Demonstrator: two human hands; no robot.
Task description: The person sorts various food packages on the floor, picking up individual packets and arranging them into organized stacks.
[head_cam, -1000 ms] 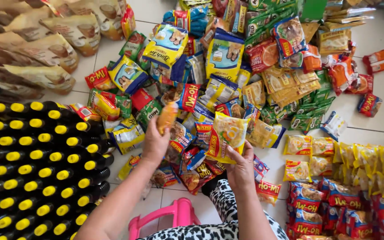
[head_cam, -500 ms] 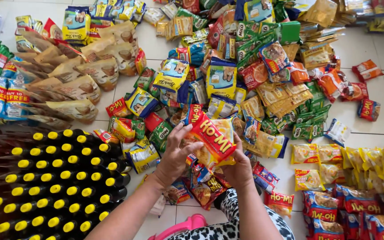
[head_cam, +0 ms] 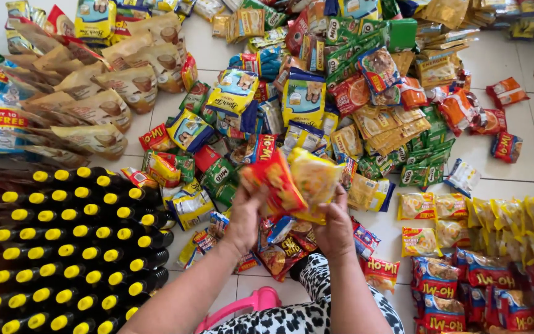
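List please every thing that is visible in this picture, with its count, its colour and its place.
red snack packet: one, red and orange, in the left hand
yellow snack packet: one, yellow, in the right hand
dark bottles: many, dark with yellow caps, in rows at lower left
tan pouches: several, beige, overlapping at upper left
mixed sachets pile: too many to count, blue, green, yellow and red, centre and top
red packets: many, red, stacked at lower right
yellow noodle packets: several, yellow, right of the hands
pink plastic piece: one, pink, bottom centre
tiled floor: white, under everything
patterned clothing: black and white, bottom centre
left hand: grips the red packet
right hand: grips the yellow packet
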